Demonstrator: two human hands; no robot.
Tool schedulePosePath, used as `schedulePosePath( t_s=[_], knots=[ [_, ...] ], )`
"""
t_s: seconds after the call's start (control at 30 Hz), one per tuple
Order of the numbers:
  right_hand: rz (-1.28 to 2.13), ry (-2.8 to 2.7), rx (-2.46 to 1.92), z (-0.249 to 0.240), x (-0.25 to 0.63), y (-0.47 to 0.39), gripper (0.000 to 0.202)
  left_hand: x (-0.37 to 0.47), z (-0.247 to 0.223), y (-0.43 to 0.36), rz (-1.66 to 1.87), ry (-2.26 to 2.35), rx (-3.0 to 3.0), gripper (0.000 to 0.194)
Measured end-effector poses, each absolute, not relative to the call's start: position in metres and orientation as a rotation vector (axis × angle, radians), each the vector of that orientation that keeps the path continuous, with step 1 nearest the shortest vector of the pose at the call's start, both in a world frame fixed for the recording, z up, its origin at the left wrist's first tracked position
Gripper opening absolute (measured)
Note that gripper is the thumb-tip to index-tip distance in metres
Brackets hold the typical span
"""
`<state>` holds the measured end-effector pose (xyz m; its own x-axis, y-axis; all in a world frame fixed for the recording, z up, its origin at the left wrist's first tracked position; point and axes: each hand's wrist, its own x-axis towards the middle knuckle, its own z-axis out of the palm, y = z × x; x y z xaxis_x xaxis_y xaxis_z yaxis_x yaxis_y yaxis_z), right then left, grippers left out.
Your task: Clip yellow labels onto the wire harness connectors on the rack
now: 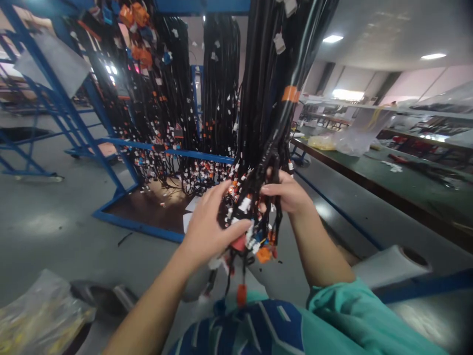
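Note:
A thick bundle of black wiring harnesses (264, 98) hangs down in front of me, with an orange tape band (291, 93) round one branch. My right hand (290, 192) is closed round several black branches on the bundle's right side. On the left, my left hand (212, 224) has its thumb and fingers apart, cupped against the bundle's lower end. Under its thumb shows a red connector (239, 241); whether the thumb presses on it I cannot tell. White connectors (244, 204) and an orange connector (263, 255) dangle between and below the hands.
A blue rack frame (136, 229) holds more hanging harnesses (221, 88) behind. To the right runs a green-topped workbench (391, 182) with plastic bags (354, 135). A white roll (391, 266) lies at lower right, and a clear bag with yellow contents (44, 315) at lower left.

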<state>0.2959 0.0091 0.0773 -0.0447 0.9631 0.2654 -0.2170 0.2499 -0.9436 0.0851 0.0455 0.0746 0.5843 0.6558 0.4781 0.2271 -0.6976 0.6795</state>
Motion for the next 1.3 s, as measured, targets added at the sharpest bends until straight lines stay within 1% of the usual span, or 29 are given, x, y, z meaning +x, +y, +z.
schedulePosePath(
  t_s=[0.03, 0.13, 0.23, 0.3, 0.37, 0.47, 0.53, 0.6, 0.67, 0.73, 0.77, 0.83, 1.0, 1.07, 1.13, 1.17, 1.23, 1.3],
  knots=[
    [1.158, -1.216, -0.811, 0.079, 0.287, 0.013, 0.039, 0.092, 0.077, 0.049, 0.934, 0.676, 2.207, 0.051],
    [1.028, -1.22, -0.827, 0.08, 0.271, 0.023, 0.038, 0.106, 0.081, 0.066, 0.732, 0.588, 1.978, 0.041],
    [0.809, -1.282, -0.908, 0.076, 0.273, 0.028, 0.03, 0.108, 0.08, 0.081, 0.67, 0.552, 1.771, 0.034],
    [0.743, -1.35, -0.952, 0.074, 0.28, 0.027, 0.028, 0.104, 0.081, 0.086, 0.623, 0.533, 1.672, 0.028],
    [0.809, -1.425, -0.94, 0.073, 0.29, 0.024, 0.031, 0.099, 0.086, 0.089, 0.555, 0.523, 1.606, 0.023],
    [1.016, -1.527, -0.844, 0.075, 0.303, 0.017, 0.047, 0.092, 0.096, 0.092, 0.457, 0.534, 1.579, 0.022],
    [1.062, -1.564, -0.852, 0.077, 0.308, 0.014, 0.055, 0.089, 0.103, 0.096, 0.437, 0.565, 1.629, 0.022],
    [0.92, -1.578, -0.958, 0.078, 0.309, 0.012, 0.052, 0.087, 0.108, 0.101, 0.457, 0.605, 1.739, 0.021],
    [0.627, -1.59, -1.067, 0.079, 0.306, 0.013, 0.045, 0.087, 0.11, 0.105, 0.472, 0.631, 1.847, 0.019],
    [0.394, -1.604, -1.092, 0.078, 0.302, 0.014, 0.038, 0.089, 0.11, 0.107, 0.465, 0.633, 1.87, 0.018],
    [0.353, -1.601, -1.078, 0.078, 0.301, 0.015, 0.035, 0.089, 0.109, 0.107, 0.463, 0.628, 1.845, 0.019],
    [0.427, -1.566, -1.02, 0.077, 0.298, 0.017, 0.027, 0.091, 0.108, 0.106, 0.453, 0.614, 1.78, 0.02],
    [0.975, -1.475, -0.79, 0.074, 0.295, 0.021, 0.018, 0.093, 0.105, 0.104, 0.418, 0.576, 1.76, 0.021],
    [1.128, -1.419, -0.742, 0.072, 0.292, 0.023, 0.024, 0.092, 0.103, 0.107, 0.433, 0.568, 1.769, 0.024],
    [1.232, -1.379, -0.712, 0.071, 0.29, 0.026, 0.032, 0.092, 0.101, 0.11, 0.418, 0.56, 1.777, 0.028],
    [1.27, -1.372, -0.695, 0.071, 0.288, 0.026, 0.032, 0.091, 0.1, 0.111, 0.397, 0.555, 1.776, 0.03],
    [1.302, -1.364, -0.666, 0.071, 0.286, 0.028, 0.028, 0.091, 0.097, 0.112, 0.35, 0.525, 1.782, 0.036],
    [1.29, -1.352, -0.663, 0.071, 0.283, 0.028, 0.024, 0.092, 0.096, 0.11, 0.392, 0.473, 1.844, 0.046]
  ],
)
